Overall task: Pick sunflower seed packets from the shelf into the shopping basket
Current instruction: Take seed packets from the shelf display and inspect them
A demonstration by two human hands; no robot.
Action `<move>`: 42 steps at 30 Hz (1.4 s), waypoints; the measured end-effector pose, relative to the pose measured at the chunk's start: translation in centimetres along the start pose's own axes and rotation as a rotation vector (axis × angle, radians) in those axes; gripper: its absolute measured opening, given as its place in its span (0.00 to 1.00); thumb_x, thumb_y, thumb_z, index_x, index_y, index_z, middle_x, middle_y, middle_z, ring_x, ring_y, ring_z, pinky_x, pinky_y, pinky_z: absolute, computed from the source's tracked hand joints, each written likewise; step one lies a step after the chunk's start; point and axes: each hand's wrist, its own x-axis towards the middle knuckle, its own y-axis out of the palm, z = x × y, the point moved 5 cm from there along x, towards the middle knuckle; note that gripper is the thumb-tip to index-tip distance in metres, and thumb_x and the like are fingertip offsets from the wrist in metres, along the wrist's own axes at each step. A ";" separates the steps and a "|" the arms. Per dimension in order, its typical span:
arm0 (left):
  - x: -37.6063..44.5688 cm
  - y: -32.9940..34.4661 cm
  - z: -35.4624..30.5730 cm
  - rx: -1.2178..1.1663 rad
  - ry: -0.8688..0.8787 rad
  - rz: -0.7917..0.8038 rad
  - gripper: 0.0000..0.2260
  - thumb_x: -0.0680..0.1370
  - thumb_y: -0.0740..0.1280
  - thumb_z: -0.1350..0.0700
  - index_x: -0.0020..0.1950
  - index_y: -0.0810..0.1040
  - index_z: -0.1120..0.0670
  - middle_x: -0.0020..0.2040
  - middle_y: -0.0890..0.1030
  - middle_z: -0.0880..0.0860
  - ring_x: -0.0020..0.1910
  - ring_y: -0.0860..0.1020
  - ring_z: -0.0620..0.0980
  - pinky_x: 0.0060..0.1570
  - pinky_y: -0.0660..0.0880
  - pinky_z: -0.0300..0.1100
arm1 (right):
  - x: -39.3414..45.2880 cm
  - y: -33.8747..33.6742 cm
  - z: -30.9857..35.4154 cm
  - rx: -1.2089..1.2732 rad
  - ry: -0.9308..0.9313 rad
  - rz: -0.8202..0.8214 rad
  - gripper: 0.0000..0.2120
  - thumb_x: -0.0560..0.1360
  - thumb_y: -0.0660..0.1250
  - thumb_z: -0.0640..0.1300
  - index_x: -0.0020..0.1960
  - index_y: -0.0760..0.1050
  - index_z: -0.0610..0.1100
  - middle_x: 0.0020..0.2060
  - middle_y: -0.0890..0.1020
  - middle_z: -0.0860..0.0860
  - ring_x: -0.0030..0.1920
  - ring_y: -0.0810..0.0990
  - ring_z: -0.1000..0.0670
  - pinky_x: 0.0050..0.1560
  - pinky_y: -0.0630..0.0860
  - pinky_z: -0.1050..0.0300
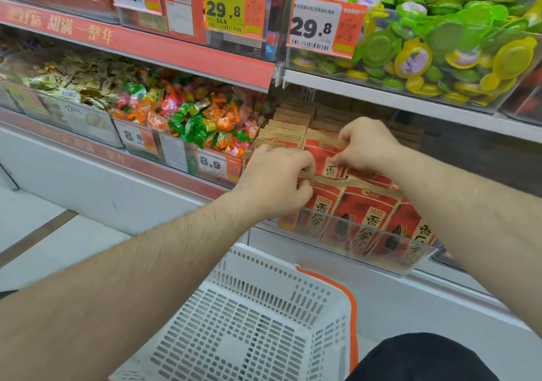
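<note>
Red and tan sunflower seed packets (366, 210) stand in rows on the lower shelf behind a clear plastic lip (366, 245). My left hand (275, 178) grips the tan top edge of a front-row packet (322, 201) at the left of the row. A little further back, my right hand (366, 146) pinches the top of another packet (325, 157). The white shopping basket (249, 316) with an orange handle sits below the shelf, between my forearms; what shows of its inside holds nothing.
Left of the packets is a bin of wrapped candies (193, 116) with an 8.9 price tag (212, 163). Above, a clear bin holds green and yellow jelly cups (440, 43) behind a 29.8 tag. The pale floor (44, 228) lies at the left.
</note>
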 end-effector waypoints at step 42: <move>-3.6 -3.5 -3.6 -0.114 -0.134 -0.243 0.20 0.69 0.66 0.49 0.61 0.76 0.49 0.74 0.64 0.53 0.74 0.56 0.53 0.71 0.53 0.55 | -7.0 -5.9 -2.0 1.051 0.215 -0.787 0.09 0.74 0.62 0.47 0.36 0.69 0.49 0.36 0.77 0.53 0.40 0.76 0.50 0.43 0.75 0.52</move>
